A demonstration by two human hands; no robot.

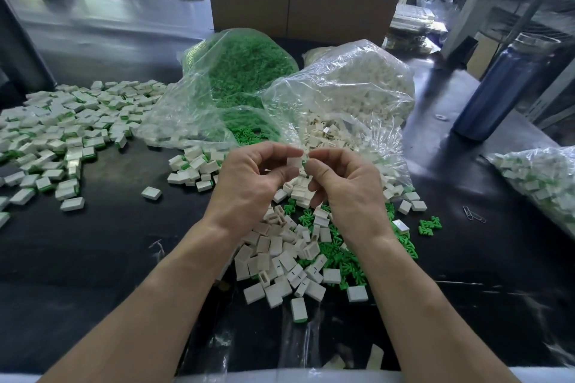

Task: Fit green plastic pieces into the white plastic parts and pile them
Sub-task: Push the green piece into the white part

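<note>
My left hand (252, 177) pinches a small white plastic part (294, 162) between thumb and fingers, raised over the table's middle. My right hand (342, 183) is curled right beside it, fingertips meeting the part; what it pinches is hidden. Below my hands lies a loose heap of empty white parts (280, 252) mixed with green pieces (339, 255). A wide pile of assembled white-and-green parts (62, 127) spreads over the left of the table.
A clear bag of green pieces (242, 71) and a clear bag of white parts (351, 87) lie open behind my hands. Another bag of assembled parts (541, 177) sits at right. A blue bottle (504, 87), a cardboard box (298, 0) and paper clips (473, 214) are around.
</note>
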